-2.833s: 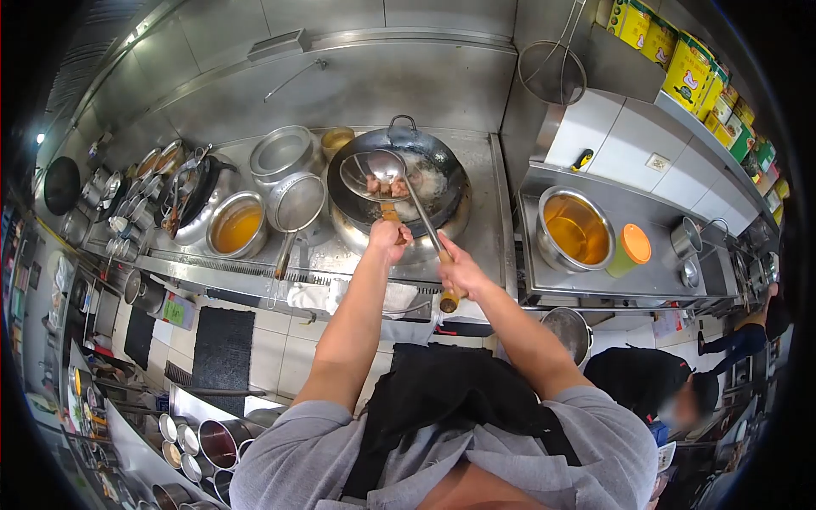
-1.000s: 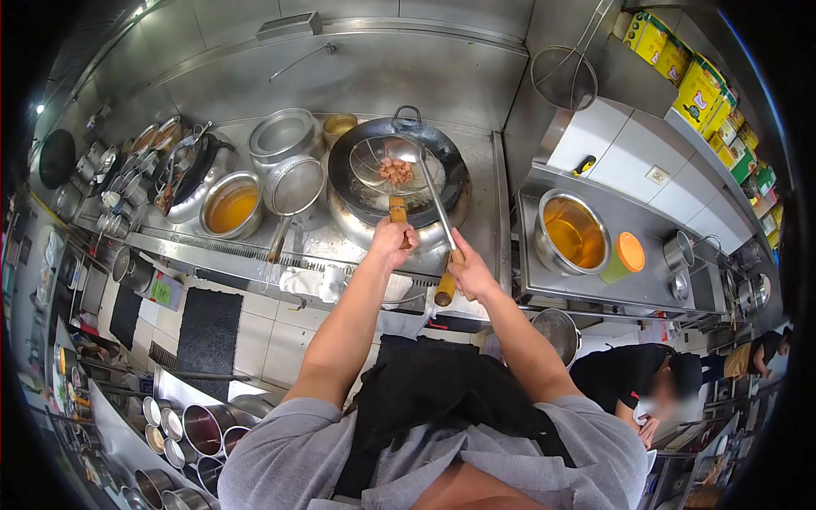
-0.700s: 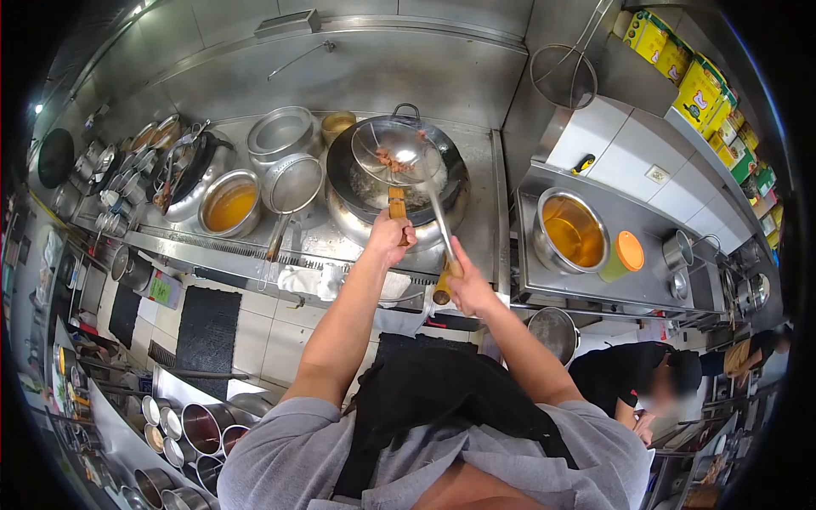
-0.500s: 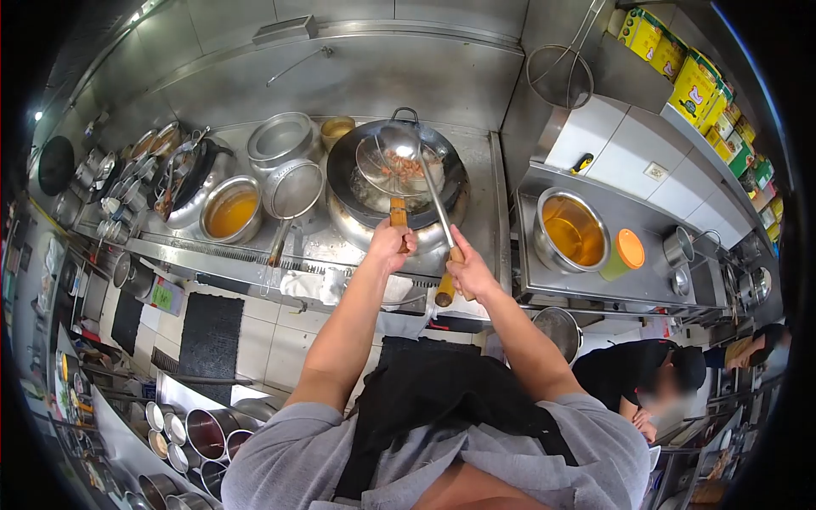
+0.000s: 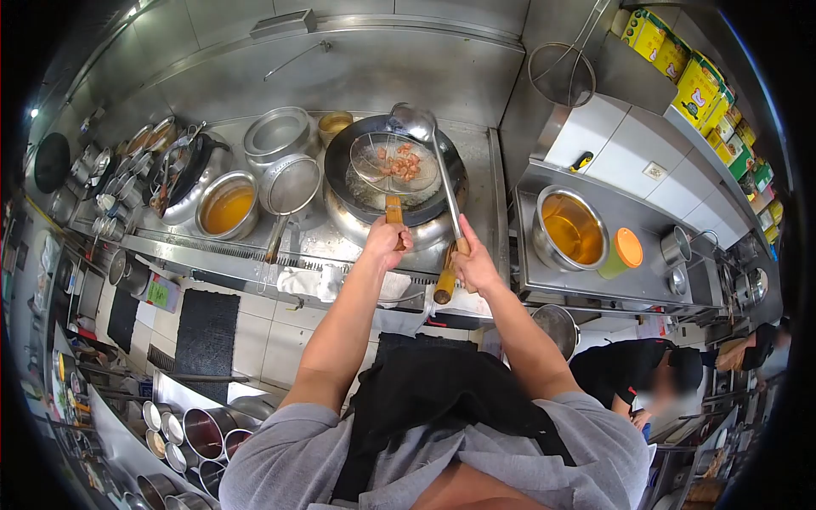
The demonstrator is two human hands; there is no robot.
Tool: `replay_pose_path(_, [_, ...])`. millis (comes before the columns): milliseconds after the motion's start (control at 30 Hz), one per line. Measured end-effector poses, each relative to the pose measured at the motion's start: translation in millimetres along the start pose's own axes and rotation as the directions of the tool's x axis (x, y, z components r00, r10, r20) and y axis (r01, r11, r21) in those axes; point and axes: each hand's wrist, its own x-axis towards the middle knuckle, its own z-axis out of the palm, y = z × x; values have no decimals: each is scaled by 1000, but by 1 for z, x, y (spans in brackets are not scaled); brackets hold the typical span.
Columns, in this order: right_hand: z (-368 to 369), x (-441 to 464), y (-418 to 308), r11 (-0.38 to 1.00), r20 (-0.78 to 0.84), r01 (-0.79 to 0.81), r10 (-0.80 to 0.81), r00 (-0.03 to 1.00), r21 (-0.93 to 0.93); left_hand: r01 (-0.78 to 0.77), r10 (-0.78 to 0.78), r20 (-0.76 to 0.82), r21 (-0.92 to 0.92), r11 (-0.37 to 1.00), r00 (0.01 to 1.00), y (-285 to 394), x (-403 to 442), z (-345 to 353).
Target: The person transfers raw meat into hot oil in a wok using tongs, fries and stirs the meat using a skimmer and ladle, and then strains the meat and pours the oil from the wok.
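My left hand (image 5: 388, 243) is wrapped round the wooden handle of a wire strainer (image 5: 367, 159). Small reddish-brown pieces of food (image 5: 401, 163) lie in the strainer, which is held above a dark wok (image 5: 340, 174). Bubbly liquid (image 5: 378, 198) shows in the wok beneath. Closed on the handle of a long ladle (image 5: 447, 178) is my right hand (image 5: 474, 259). The ladle's bowl is at the wok's far rim; I cannot tell whether it touches. The wok's own wooden handle (image 5: 444, 286) points toward me, just below my right hand.
Left of the wok are a second strainer (image 5: 291, 185) and a pot of orange-brown liquid (image 5: 228, 206). On the right counter stand a large pot of amber oil (image 5: 571, 228) and a green container with an orange lid (image 5: 627, 248). A co-worker (image 5: 625, 371) bends over at lower right.
The ladle's bowl has moved from over the strainer to the wok's far rim, uncovering the food. My left hand and the strainer have shifted only slightly.
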Motion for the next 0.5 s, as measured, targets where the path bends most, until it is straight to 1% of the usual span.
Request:
replay_pose_path(67, [4,0,-7,997,-41,81,-81,996,-3,-12,12,-24,2,1000,1000,2,-3,2])
replay_pose_path(100, [9,5,-2,997,-41,81,-81,996,-2,-19,19,-13,5,1000,1000,2,-3,1])
replay_pose_path(133, [14,13,6,980,-99,125,-141,985,-155,-27,27,0,9,1000,1000,2,-2,2])
replay_pose_path(200, [22,15,8,974,-84,59,-79,993,-221,-49,49,21,13,999,999,4,-6,12])
replay_pose_path(233, [19,17,15,974,-90,56,-77,993,-218,-71,71,39,13,997,997,4,-8,17])
replay_pose_path(267, [14,21,24,998,48,-39,41,998,-42,-68,68,41,16,998,997,3,-2,16])
replay_pose_path(300, [10,21,28,980,204,-156,129,970,123,-38,38,-10,15,999,999,1,7,11])
replay_pose_path(333, [2,15,34,978,222,-180,154,963,102,-9,10,-63,12,1000,998,0,15,6])
replay_pose_path(367, [-5,8,38,976,241,-202,178,954,80,-13,14,-62,14,1000,998,0,18,-2])
replay_pose_path(400, [-7,-6,38,968,154,-51,90,984,-244,-11,9,-80,-20,1000,997,3,19,-11])
replay_pose_path(433, [-10,-20,38,917,128,19,35,991,-398,-4,-1,-102,-53,999,995,5,21,-22])
replay_pose_path(467, [-12,-34,36,835,100,72,-20,995,-545,-7,6,-76,-4,1000,997,7,25,-32])
replay_pose_path(500, [-14,-51,27,754,67,130,-113,991,-644,-9,8,-82,-4,1000,997,10,23,-33])
